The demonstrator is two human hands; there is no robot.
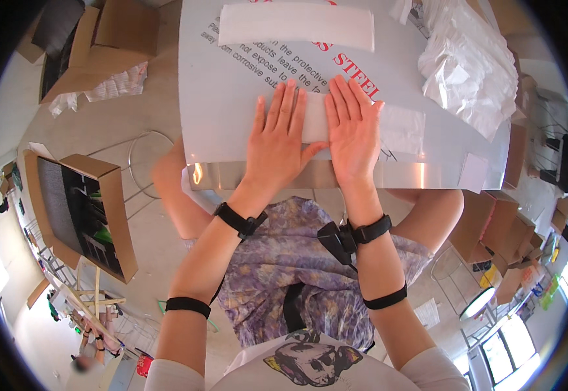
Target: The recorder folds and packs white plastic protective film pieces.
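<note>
A white flat folded strip point(314, 119) lies across the near part of the table, with a thin translucent flap point(404, 129) at its right end. Palm down, my left hand point(277, 133) rests on the strip's left part, fingers stretched out and thumb pointing right. My right hand point(354, 130) lies palm up over the strip, its fingers straight and its thumb out to the right. Neither hand grips anything. Farther back on the table is another white folded strip point(297, 27). What the hands cover of the near strip is hidden.
The metal table point(219, 124) has grey printed film on top and a shiny front edge. White plastic bags point(463, 72) are heaped at its right. A small white card point(473, 172) sits at the near right corner. Open cardboard boxes point(124, 218) stand on both sides.
</note>
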